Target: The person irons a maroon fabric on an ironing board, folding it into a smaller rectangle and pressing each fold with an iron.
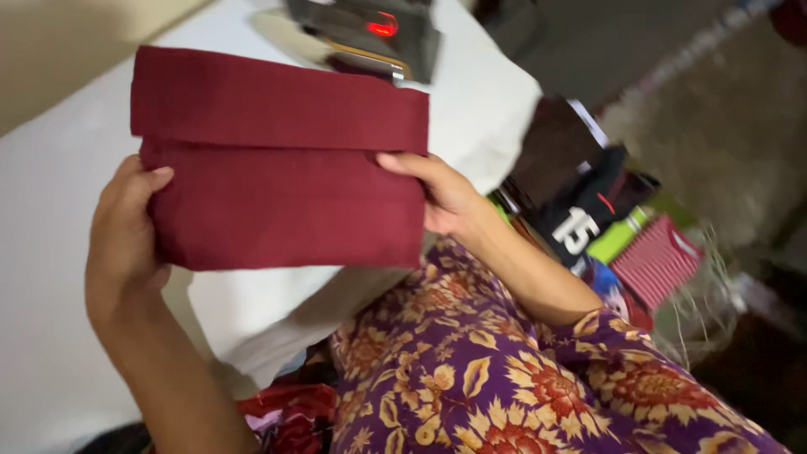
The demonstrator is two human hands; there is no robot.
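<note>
I grip a folded maroon cloth (277, 160) at both edges, my left hand (126, 240) and right hand (441, 193) closed on it above the white counter (59, 336). An iron (366, 34) sits beyond; folded clothes (605, 227) are piled to my right.

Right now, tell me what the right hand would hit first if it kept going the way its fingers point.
The right hand points left across the folded maroon cloth it holds; going on, it would probably meet the left hand at the opposite edge.
</note>
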